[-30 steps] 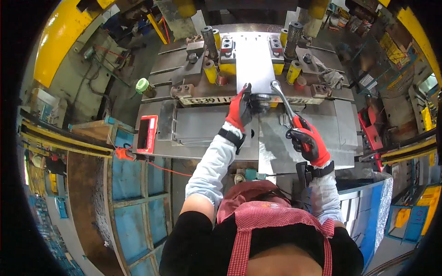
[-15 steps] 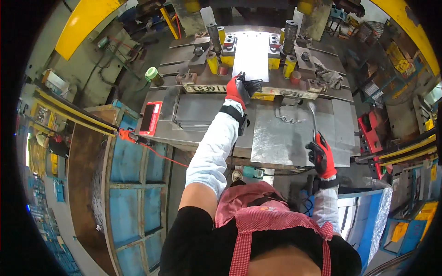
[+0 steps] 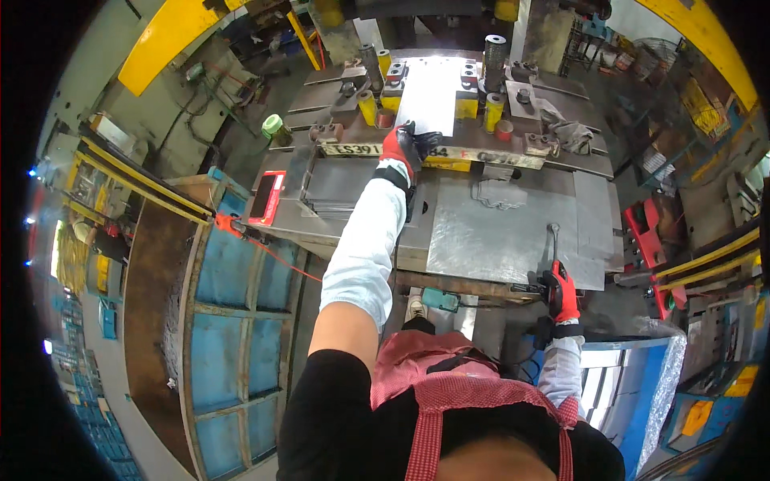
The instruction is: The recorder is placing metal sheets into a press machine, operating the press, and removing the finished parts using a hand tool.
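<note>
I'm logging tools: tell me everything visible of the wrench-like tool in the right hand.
The wrench-like tool looks like silvery metal, with a rounded head and slim shaft. It points forward over the flat metal plate; whether they touch is unclear. The gloved right hand grips its near end, largely hiding it.

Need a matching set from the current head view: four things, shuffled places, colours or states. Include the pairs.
Column one
1. Left hand
2. Wrench-like tool
3. Cloth
4. Round lid

Column two
A. Grey and crumpled
B. Pale green
C. At the near end of the bright sheet
D. Gripped in the right hand

Pairs: 1-C, 2-D, 3-A, 4-B
</note>
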Motion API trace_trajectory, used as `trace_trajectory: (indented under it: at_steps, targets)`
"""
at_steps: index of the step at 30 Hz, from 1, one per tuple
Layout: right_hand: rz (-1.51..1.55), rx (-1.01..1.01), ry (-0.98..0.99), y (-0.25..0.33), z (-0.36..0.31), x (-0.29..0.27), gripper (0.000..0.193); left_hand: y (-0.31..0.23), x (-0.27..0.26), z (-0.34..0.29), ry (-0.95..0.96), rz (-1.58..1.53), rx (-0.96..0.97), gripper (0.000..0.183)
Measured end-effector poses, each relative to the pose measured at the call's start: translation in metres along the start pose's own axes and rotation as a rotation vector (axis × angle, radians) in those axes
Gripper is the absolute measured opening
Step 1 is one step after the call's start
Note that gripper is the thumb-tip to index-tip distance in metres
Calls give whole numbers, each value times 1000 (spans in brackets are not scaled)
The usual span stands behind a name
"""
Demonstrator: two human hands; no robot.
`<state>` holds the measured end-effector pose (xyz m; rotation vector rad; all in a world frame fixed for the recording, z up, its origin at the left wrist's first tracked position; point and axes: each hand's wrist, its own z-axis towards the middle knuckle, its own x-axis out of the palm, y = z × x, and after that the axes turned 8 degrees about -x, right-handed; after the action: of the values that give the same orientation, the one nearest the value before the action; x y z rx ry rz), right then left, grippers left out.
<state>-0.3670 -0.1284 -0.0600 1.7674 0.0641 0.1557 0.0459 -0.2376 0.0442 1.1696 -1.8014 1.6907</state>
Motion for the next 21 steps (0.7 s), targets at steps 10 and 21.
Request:
trace_trajectory:
  at_steps: [10,21]
  targets:
    - [24,-24,9,-7,3,-1,20,-3,-3,6,-45,-19,-46,28]
    - [-17,130,-55,-5,4,-3,38,-3,0,0,27,-24,-13,31]
